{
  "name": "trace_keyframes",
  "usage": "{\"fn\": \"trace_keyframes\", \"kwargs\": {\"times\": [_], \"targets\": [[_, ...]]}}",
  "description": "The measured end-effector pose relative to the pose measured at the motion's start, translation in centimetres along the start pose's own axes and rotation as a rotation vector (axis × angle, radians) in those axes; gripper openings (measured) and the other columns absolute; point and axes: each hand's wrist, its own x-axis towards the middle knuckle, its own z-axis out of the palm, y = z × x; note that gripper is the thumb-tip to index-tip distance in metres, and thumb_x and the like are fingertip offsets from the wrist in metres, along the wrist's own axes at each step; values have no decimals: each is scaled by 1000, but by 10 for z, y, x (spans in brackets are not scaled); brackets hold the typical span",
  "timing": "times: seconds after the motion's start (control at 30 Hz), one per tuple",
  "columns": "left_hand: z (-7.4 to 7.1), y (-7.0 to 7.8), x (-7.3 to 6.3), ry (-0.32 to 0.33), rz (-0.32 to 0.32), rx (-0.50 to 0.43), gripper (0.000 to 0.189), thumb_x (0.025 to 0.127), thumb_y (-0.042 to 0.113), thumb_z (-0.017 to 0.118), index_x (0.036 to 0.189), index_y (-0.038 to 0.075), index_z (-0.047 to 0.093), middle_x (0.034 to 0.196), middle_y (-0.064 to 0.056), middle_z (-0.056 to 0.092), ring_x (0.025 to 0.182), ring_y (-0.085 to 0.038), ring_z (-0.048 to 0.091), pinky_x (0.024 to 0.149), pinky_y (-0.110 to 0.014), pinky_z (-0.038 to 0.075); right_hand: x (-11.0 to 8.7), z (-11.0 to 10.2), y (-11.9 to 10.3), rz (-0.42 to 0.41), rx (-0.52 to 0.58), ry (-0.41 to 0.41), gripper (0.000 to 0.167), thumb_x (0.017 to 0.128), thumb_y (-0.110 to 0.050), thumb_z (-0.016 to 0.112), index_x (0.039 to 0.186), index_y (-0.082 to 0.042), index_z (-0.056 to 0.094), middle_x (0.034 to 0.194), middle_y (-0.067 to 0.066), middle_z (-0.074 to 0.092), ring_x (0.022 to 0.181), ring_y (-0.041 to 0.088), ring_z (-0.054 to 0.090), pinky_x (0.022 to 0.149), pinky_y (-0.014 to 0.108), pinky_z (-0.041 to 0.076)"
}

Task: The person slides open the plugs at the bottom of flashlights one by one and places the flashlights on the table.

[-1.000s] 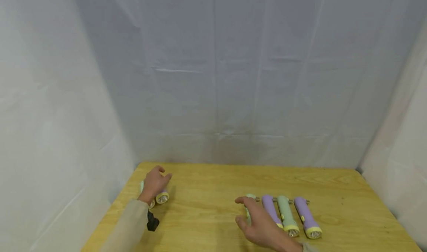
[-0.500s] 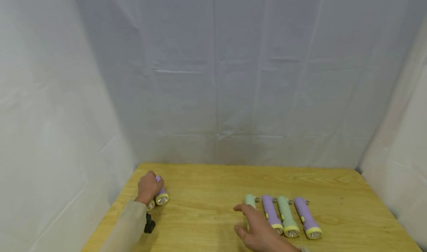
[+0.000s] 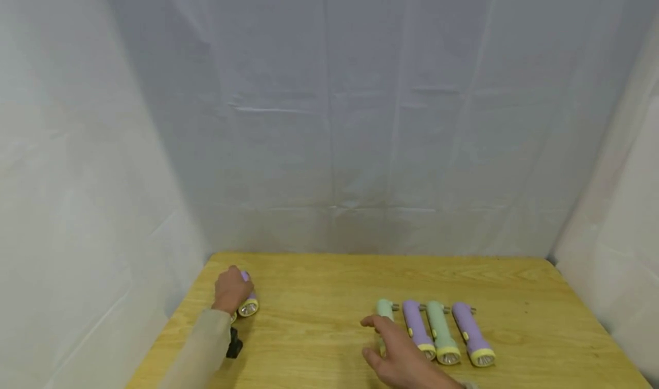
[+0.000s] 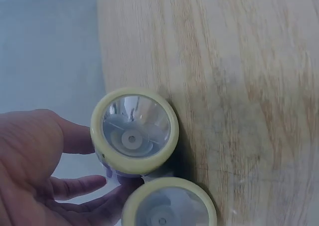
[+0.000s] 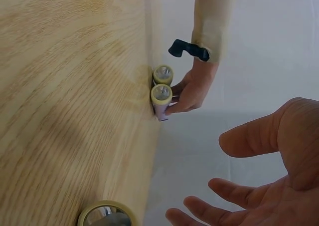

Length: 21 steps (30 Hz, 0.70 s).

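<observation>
My left hand (image 3: pixel 233 289) is at the far left of the table, its thumb and fingers around a purple flashlight (image 3: pixel 249 303) with a pale yellow head. In the left wrist view that flashlight's lens (image 4: pixel 133 126) faces the camera, and the fingers (image 4: pixel 79 187) reach behind it. A second flashlight (image 4: pixel 172 206) lies close alongside; in the head view the left hand mostly hides it. My right hand (image 3: pixel 399 354) holds nothing, with thumb and fingers spread apart. It partly covers a mint green flashlight (image 3: pixel 385 309) in the head view.
Right of that one lie a purple flashlight (image 3: pixel 416 323), a mint green flashlight (image 3: pixel 441 332) and another purple flashlight (image 3: pixel 473 334), lenses toward me. The wooden table (image 3: pixel 314 309) is walled by pale sheets (image 3: pixel 329 149). A black camera mount (image 3: pixel 234 343) sits at my left wrist.
My left hand has come down from above the left pair and closed around the purple flashlight. The right hand has hardly moved, and the row on the right lies as before.
</observation>
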Motion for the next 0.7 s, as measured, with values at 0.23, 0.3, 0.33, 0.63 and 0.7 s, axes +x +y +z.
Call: {"fn": "trace_keyframes", "kwargs": {"times": [0.23, 0.3, 0.33, 0.63, 0.7], "targets": [[4, 4, -3, -31, -17, -5, 25, 82, 12, 61, 92, -10, 55, 82, -28, 64, 77, -40, 64, 68, -52, 54, -3, -3, 0, 21, 27, -13, 44, 98, -24, 65, 137, -6, 53, 139, 20, 56, 124, 42, 56, 90, 54, 52], [6, 6, -4, -38, -19, -15, 30, 83, 14, 61, 96, -12, 54, 83, -29, 63, 76, -39, 63, 67, -51, 54, -3, -5, 0, 30, 54, -24, 45, 99, -24, 64, 138, -5, 51, 142, 22, 54, 126, 44, 54, 92, 57, 51], [6, 6, -3, -49, -24, -20, 32, 84, 15, 61, 98, -12, 53, 84, -28, 62, 76, -38, 63, 67, -50, 54, -2, -5, 0, 34, 62, -27, 45, 99, -25, 63, 139, -5, 51, 142, 22, 54, 127, 44, 54, 93, 58, 51], [9, 6, -4, -79, -48, -35, 45, 86, 20, 65, 107, -16, 50, 89, -31, 63, 78, -39, 63, 69, -48, 54, -3, -2, 2, 13, 29, 19, 45, 98, -24, 66, 136, -5, 53, 140, 21, 56, 124, 42, 56, 91, 54, 53], [9, 4, -4, -70, -56, -45, 45, 85, 20, 66, 108, -16, 50, 90, -31, 62, 78, -38, 62, 69, -48, 53, -3, -2, 2, 2, 24, 29, 45, 98, -24, 66, 136, -6, 53, 140, 21, 57, 124, 42, 57, 90, 53, 54]]}}
